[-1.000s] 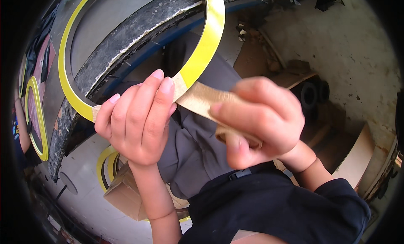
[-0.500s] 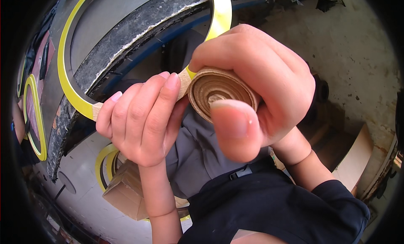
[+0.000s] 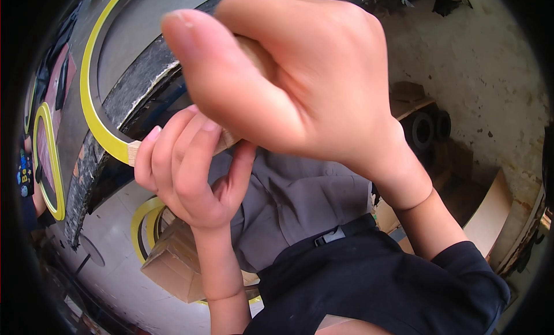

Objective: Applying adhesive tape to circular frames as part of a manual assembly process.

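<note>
Black top [image 3: 369, 277], short loose right sleeve [image 3: 473, 271]. Creased grey cloth [image 3: 288, 199] over the lap; apron or trousers, can't tell. Small grey clip buckle [image 3: 329, 237] at the waist. Left hand [image 3: 193, 179], right hand [image 3: 317, 81] bare.

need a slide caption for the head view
Left hand grips a yellow ring; right hand, nearer the camera, holds something tan, mostly hidden.

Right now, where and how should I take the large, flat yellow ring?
Probably pinch the yellow ring at its left arc, from outside left: the narrow band curves bare there; the left grip clasps its tan lower section, the right grip hides much of its right.
</note>
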A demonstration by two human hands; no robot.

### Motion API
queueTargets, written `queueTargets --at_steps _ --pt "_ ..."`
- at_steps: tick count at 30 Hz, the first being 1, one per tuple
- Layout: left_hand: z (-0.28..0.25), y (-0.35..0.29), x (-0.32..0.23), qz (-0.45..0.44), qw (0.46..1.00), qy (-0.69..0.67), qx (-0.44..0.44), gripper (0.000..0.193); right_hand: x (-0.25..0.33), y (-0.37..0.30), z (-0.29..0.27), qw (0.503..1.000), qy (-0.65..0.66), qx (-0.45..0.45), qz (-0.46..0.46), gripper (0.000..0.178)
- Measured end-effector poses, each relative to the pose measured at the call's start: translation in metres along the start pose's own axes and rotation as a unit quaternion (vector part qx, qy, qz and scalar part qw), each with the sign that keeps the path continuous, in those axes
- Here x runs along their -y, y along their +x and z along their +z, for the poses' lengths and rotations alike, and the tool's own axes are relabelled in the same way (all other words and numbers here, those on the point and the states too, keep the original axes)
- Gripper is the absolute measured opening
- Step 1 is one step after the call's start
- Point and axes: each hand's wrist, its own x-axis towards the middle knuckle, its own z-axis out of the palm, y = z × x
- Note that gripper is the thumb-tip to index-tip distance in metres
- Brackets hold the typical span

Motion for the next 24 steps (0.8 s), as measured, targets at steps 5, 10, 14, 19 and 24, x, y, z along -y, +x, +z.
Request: queueTargets --at_steps 5,10,14,19,24 --pt "0.001 -0.034 -0.005 0.063 0.979 0.071 -0.178 0.032 0.003 0.001 0.008 0.998 -0.026 -0.006 0.058 0.048" --pt "0.026 -0.074 -0.028 -0.373 0.823 -0.413 0.119 0.025 0.007 0.024 -0.031 0.966 0.043 0.239 0.090 0.036" --pt "0.057 -0.030 -0.007 -0.467 0.395 -0.789 -0.048 0.041 0.004 0.015 -0.029 0.976 0.058 0.196 0.075 0.032" --pt "0.074 -0.004 0.014 -0.300 0.183 -0.936 0.016 0.041 0.000 0.019 -0.007 0.986 0.080 0.137 0.055 0.028" --pt "0.084 -0.006 0.022 -0.320 0.143 -0.936 0.029 0.045 -0.004 0.014 0.008 0.991 0.099 0.077 0.046 0.024"
